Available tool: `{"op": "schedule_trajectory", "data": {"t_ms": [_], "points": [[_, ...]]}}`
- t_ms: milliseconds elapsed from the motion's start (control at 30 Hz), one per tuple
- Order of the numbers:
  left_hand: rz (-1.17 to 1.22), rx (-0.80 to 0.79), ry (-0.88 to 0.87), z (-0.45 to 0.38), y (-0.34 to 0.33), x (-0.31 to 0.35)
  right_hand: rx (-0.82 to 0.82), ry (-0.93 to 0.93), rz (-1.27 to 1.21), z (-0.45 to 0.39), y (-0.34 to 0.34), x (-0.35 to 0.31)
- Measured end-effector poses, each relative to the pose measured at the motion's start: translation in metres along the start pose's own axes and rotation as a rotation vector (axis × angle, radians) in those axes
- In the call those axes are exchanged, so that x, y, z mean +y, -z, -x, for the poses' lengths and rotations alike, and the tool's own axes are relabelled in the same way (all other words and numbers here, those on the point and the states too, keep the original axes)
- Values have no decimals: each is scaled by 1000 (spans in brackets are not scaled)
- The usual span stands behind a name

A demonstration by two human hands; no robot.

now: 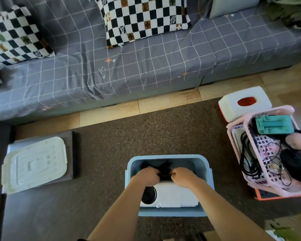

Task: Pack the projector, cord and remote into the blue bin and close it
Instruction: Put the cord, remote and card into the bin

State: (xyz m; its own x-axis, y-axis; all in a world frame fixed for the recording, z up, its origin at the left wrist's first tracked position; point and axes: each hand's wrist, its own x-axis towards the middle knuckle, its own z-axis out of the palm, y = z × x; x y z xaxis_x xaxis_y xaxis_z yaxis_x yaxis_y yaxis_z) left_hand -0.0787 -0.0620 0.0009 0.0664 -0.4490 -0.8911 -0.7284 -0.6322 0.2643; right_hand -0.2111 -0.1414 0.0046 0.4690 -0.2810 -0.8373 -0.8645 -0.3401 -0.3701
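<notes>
The blue bin [203, 164] stands open on the brown rug in front of me. A white projector [174, 195] with a round black lens lies in its near half. In the far half sits a bundle of black cord [164, 166]. My left hand [147, 176] and my right hand [183, 176] are both inside the bin, fingers closed on the cord from either side. The white lid [35, 164] lies on a low grey block to the left. No remote can be made out.
A pink basket [247, 129] at the right holds black cables, a teal object and a black mouse-like item. A white box with a red oval opening [245, 103] sits behind it. A grey grid-patterned sofa [129, 72] with checkered cushions runs across the back.
</notes>
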Motion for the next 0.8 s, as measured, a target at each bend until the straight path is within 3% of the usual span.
{"op": "schedule_trajectory", "data": {"t_ms": [267, 467, 667, 800], "points": [[179, -32, 270, -17, -6, -3, -146, -93, 92, -30, -8, -7], [100, -47, 170, -13, -5, 0, -104, -106, 110, -31, -10, -17], [135, 254, 162, 21, 17, -5, -49, 36, 190, 1, 17, -76], [428, 675, 212, 60, 32, -51, 62, 149, 107, 14, 28, -139]]}}
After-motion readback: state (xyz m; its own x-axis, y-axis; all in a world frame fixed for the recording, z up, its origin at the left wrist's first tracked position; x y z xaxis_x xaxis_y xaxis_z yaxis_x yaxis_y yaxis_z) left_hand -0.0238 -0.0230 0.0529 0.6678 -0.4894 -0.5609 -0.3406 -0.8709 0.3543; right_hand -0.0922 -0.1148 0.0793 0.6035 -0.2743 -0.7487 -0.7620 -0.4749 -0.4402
